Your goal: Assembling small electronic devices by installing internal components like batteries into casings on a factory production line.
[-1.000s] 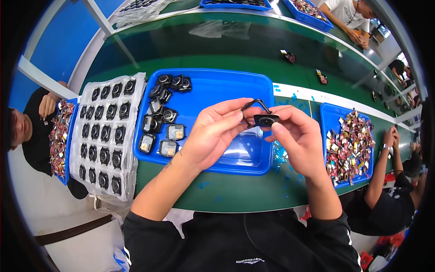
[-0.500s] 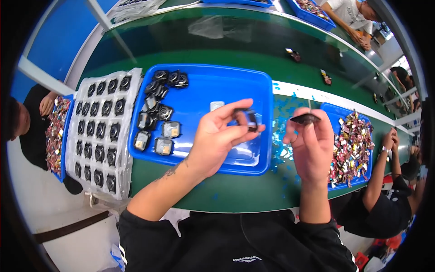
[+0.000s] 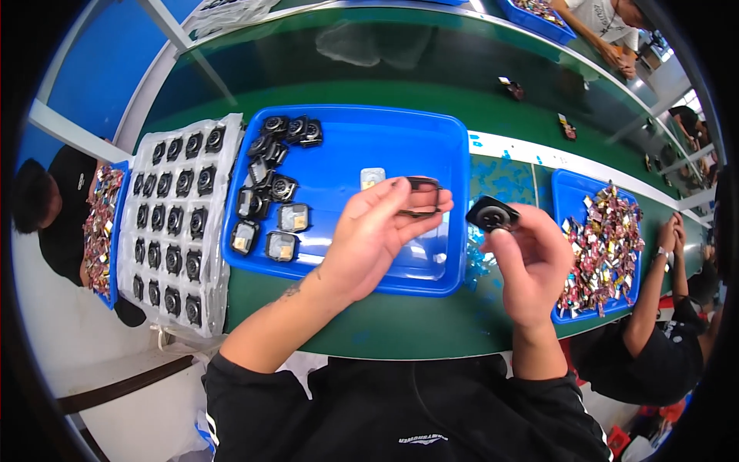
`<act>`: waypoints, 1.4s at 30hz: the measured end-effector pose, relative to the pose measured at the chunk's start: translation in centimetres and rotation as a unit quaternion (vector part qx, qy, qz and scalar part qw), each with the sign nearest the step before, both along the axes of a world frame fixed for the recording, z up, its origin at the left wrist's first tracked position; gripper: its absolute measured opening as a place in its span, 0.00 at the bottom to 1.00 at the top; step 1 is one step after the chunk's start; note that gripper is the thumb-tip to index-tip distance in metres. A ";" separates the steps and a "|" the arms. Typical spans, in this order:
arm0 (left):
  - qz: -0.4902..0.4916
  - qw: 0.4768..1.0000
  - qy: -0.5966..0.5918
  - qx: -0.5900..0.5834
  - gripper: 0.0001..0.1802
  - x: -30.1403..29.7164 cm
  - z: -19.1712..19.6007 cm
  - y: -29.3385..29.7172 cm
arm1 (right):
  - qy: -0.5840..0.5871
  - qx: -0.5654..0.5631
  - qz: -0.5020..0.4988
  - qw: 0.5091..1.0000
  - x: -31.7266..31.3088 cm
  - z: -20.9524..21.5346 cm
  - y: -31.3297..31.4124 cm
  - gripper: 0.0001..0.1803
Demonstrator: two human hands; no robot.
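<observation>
Thumb and fingertips of the left hand (image 3: 369, 242) pinch a thin black frame (image 3: 424, 184) by its left side, the other fingers stretched out loosely behind it. Just to its right, the right hand (image 3: 533, 266) grips a black squarish piece (image 3: 491, 213) with a round centre between thumb and curled fingers. Frame and piece are held up well apart from each other, the frame over the blue tray (image 3: 362, 135), the piece to the right of it.

A pale grey square part (image 3: 372, 178) lies in that tray, just beyond the left hand. Black cases (image 3: 282, 188) cluster along the tray's left side, some showing grey plates. Blue scraps (image 3: 493, 189) are scattered over the green table (image 3: 400, 327) to the right.

Farther left stands a white moulded tray (image 3: 173, 202) with rows of black parts (image 3: 185, 182). To the right, a second blue tray (image 3: 567, 194) bears a heap of small maroon, gold and white pieces (image 3: 604, 254). At the far side, two small dark red parts (image 3: 567, 128) lie well apart on green
</observation>
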State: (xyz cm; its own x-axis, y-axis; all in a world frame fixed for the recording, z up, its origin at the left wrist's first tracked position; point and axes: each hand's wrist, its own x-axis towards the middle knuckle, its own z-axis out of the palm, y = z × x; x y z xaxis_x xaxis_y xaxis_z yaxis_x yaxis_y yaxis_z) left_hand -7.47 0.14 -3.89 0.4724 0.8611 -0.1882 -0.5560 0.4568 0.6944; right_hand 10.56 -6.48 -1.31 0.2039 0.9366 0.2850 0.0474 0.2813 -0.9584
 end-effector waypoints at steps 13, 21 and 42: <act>-0.064 0.997 -0.047 0.004 0.25 0.9 0.2 -1.7 | -0.141 0.045 0.013 0.989 -1.1 -2.0 1.2 0.18; -0.055 0.996 -0.042 0.060 0.23 1.4 -0.4 -2.3 | -0.197 0.071 -0.003 0.978 -1.3 -1.7 0.7 0.20; -0.009 0.978 0.077 0.194 0.19 1.5 -1.1 -3.0 | -0.150 0.019 -0.004 0.988 -1.7 -0.7 0.5 0.19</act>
State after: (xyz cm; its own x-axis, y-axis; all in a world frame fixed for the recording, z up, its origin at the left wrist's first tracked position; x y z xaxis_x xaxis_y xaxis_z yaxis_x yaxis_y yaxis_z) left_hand -5.95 -2.85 -5.00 0.4798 0.8736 0.0814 -0.4255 0.1506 0.8923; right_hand 8.82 -5.97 -2.04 0.1123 0.9229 0.3682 0.3303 0.3148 -0.8898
